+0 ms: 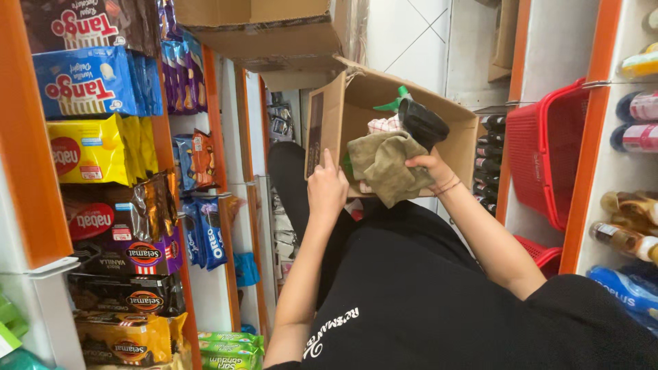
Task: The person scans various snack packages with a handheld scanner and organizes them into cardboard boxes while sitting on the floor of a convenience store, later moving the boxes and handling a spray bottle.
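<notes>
**Box on my lap, cloth in my right hand**

My left hand [327, 192] lies flat, fingers together, against the near left wall of the open cardboard box [329, 113], steadying it; it presses on the wall, not around it. My right hand [425, 166] is closed on a khaki-green cloth [384, 164], which hangs in folds over the box's front edge, part of it inside and part spilling out toward me.

The cloth looks soft and limp, so I judge it light and easy to bunch; a pinch anywhere on a fold should hold it, though it will drape and drag. The box seems thin and flexible, best held by a wall or from beneath.

Inside the box, just behind the cloth, sit a green spray-bottle trigger [394, 103], a black cloth or glove [423, 122] and a checked rag [384, 125]. Shelves of biscuit packets [89, 147] stand to my left, a red shopping basket [545, 147] and bottles [634, 137] to my right.
</notes>
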